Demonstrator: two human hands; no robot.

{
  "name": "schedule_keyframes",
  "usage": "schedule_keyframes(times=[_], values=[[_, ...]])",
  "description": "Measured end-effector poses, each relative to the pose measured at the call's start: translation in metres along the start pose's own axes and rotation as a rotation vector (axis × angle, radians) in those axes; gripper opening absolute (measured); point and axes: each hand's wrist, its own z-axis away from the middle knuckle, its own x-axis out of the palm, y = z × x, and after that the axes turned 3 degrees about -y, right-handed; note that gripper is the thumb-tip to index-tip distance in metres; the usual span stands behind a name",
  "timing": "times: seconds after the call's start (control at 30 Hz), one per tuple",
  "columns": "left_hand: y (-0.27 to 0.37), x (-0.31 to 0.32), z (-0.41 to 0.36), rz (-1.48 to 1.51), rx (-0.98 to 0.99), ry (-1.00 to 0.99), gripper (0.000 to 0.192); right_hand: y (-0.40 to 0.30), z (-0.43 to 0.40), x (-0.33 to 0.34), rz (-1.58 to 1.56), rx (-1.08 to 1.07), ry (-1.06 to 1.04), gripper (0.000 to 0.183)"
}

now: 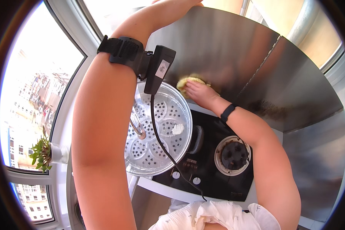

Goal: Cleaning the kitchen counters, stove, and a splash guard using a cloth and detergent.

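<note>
My right hand (199, 92) presses a yellow cloth (191, 82) flat against the stainless steel splash guard (218, 49), low down behind the gas hob. The cloth is partly hidden under the fingers. My left arm reaches up past the left side to the guard's top edge, where only a small part of my left hand (199, 4) shows; its fingers are mostly hidden. A black device (160, 69) with a cable is strapped to the left forearm. Brown grime (267, 107) marks the guard to the right of my right hand.
A perforated metal steamer (175, 146) with a lid covers the hob's left side. The black gas hob (212, 187) has an exposed burner (234, 155) and two knobs. A potted plant (41, 152) stands by the window at left. The cable hangs across the steamer and hob.
</note>
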Motion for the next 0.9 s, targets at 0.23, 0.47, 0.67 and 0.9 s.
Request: schedule_keyframes(times=[0.23, 0.47, 0.67, 0.9], values=[[-0.002, 0.005, 0.004, 0.018, 0.004, 0.006, 0.054, 0.079, -0.083, -0.079, -0.060, 0.313, 0.274, 0.036], [-0.009, 0.010, -0.003, 0.088, 0.134, 0.019, 0.052, -0.035, 0.055, 0.033, -0.024, 0.022, -0.107, 0.031], [-0.007, 0.019, 0.001, 0.016, 0.143, -0.026, 0.049, 0.046, 0.132, -0.052, -0.097, 0.090, -0.195, 0.030], [-0.018, 0.012, 0.000, -0.110, 0.174, -0.002, 0.031, 0.174, 0.146, -0.169, 0.246, 0.643, 0.197, 0.032]])
